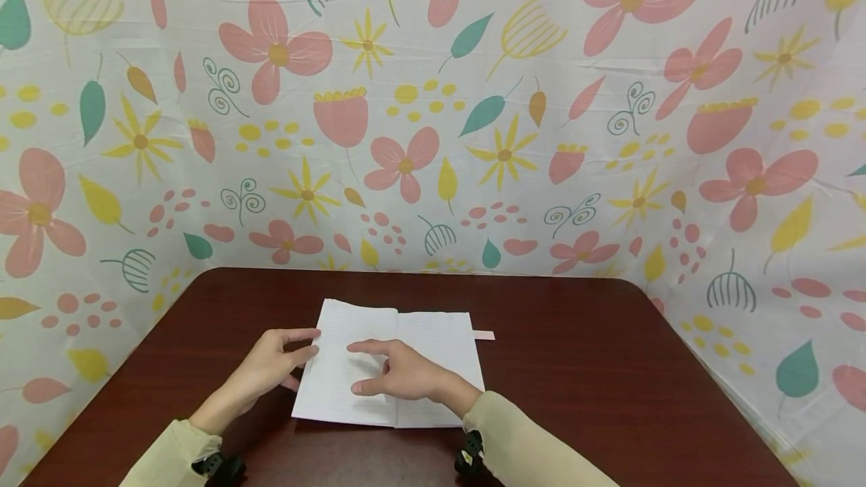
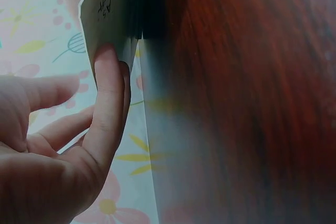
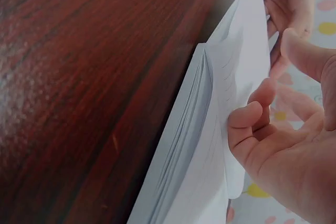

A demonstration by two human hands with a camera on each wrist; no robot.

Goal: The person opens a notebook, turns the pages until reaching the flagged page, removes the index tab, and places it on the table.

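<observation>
An open lined notebook [image 1: 436, 367] lies on the table, its left side raised a little. At its left edge is my left hand [image 1: 271, 363], with fingertips touching the edge and thumb apart from the fingers. In the left wrist view, straight fingers [image 2: 104, 114] rest against the outside of the cover [image 2: 107, 14], which bears some dark handwriting. Over the left page and the fold, my right hand [image 1: 406, 374] has its index finger and thumb stretched out and apart. Its other fingers [image 3: 247, 119] bend loosely close to the page, holding nothing.
A pale paper tab [image 1: 484, 335] sticks out past the notebook's right edge. The dark red-brown wooden table [image 1: 575, 367] extends on both sides. Behind and beside it hangs a flower-patterned cloth [image 1: 433, 96]. Black wrist devices [image 1: 218, 466] sit at both light sleeves.
</observation>
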